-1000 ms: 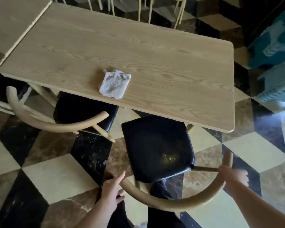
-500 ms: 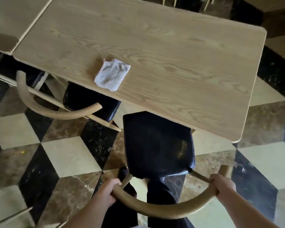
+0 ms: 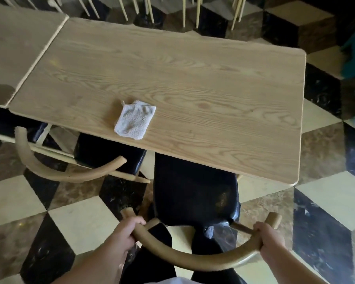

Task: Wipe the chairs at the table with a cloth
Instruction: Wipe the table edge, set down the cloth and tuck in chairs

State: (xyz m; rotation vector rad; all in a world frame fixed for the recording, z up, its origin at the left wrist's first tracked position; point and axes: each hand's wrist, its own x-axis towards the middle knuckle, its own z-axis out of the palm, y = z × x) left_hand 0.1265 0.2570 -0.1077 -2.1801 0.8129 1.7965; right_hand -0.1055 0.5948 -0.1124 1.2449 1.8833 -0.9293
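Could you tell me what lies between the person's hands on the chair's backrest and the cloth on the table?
In the head view, the chair's black seat, partly under the table's near edge, then bare tabletop up to the cloth.

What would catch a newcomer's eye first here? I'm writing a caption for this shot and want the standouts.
Nearest the camera, the left hand and the right hand grip the two ends of the curved wooden backrest of a black-seated chair tucked partly under the table. A small grey cloth lies alone near the table's front edge. Below, the checkered floor stands out in cream, black and brown.
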